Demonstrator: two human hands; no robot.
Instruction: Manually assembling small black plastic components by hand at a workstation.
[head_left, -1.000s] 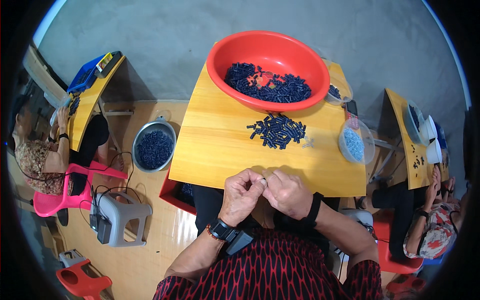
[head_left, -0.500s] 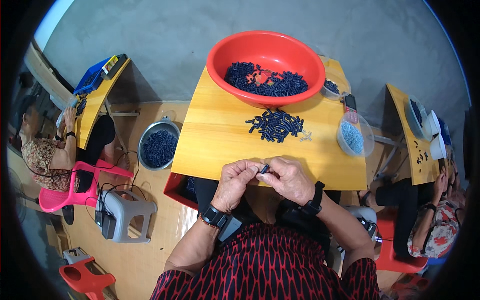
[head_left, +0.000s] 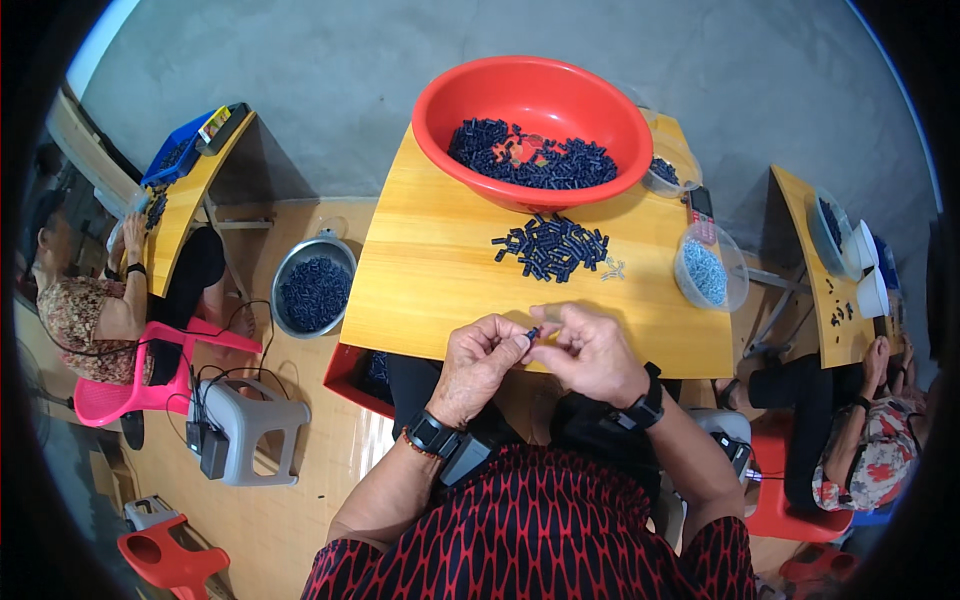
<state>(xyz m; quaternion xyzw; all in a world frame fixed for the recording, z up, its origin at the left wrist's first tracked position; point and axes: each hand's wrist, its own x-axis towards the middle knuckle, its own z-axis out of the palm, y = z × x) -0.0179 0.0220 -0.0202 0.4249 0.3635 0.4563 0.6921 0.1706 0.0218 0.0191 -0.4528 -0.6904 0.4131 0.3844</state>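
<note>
Over the near edge of the yellow table [head_left: 420, 290], my left hand [head_left: 472, 368] pinches a small dark tube-shaped piece [head_left: 531, 334] between thumb and fingertips. Close beside that piece is my right hand [head_left: 600, 355], its fingers apart and the thumb pointing toward it; I see nothing held in it. Farther in on the tabletop lies a loose pile of dark tube pieces [head_left: 552, 248], with a few small clear bits [head_left: 613, 268] at its right. A large red basin [head_left: 430, 130] behind the pile holds many more dark pieces.
To the right stand a clear tub of pale blue bits [head_left: 704, 275], a phone [head_left: 702, 215] and a clear bowl [head_left: 688, 170]. A metal bowl [head_left: 342, 325] of dark pieces is on the floor at left, near a grey stool [head_left: 265, 410]. People sit at side tables left and right.
My right hand has drawn slightly away from the small piece, and its fingers have spread. My left hand still pinches the piece in nearly the same place.
</note>
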